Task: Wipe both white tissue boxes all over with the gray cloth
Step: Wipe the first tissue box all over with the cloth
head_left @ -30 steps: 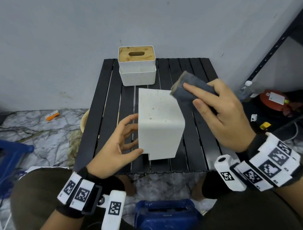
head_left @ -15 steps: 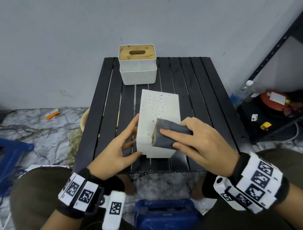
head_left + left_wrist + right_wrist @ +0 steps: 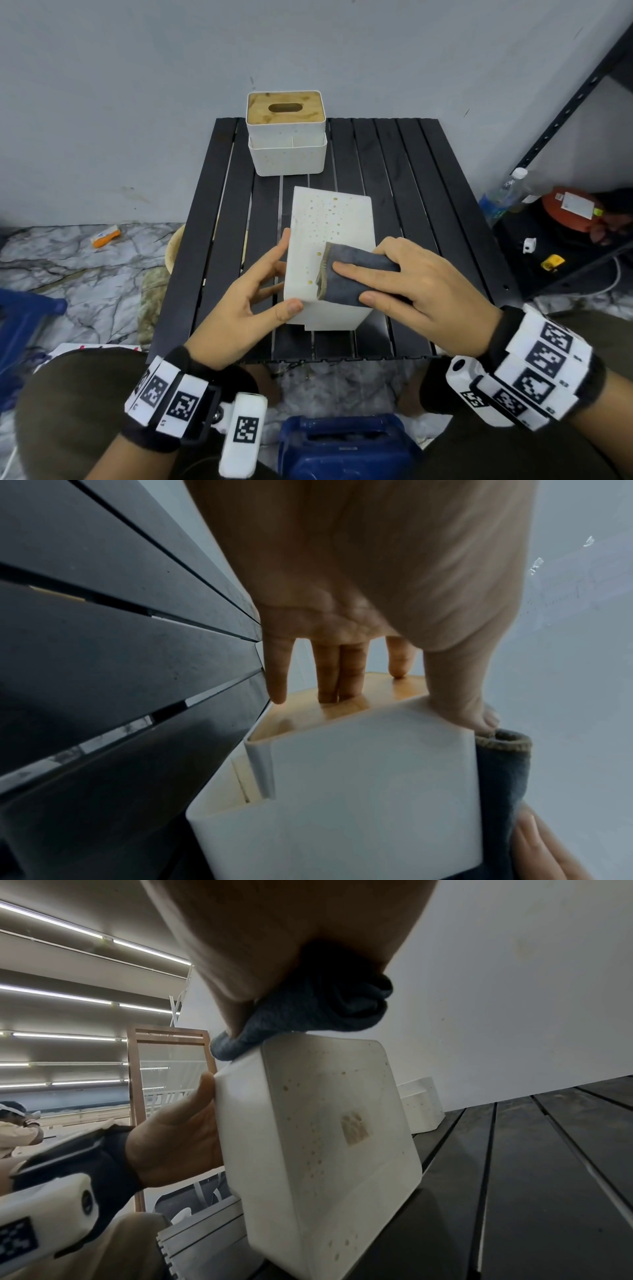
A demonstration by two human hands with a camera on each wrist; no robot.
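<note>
- Now cloth (image 3: pixel 356 277) sits low on the top face of near box (image 3: pixel 352 226); a second ago it was up at the far right edge.
- Right hand (image 3: pixel 421 291) presses it flat, cloth bunched under the palm, thumb pinching its near edge.
- Left hand (image 3: pixel 246 301) clamps near box, which lies on its side on table (image 3: pixel 428 192).
- Spots (image 3: pixel 325 209) remain farther up (more strokes likely needed); far box (image 3: pixel 286 154) stands at the back.

In the head view the left hand (image 3: pixel 246 308) hides the near box's (image 3: pixel 329 219) lid side, and the cloth (image 3: pixel 356 258) covers part of its top face. The right hand (image 3: pixel 428 294) hides the cloth's right end. The far box's (image 3: pixel 286 154) back faces away. The label (image 3: pixel 579 205) at right is too small to read.
</note>
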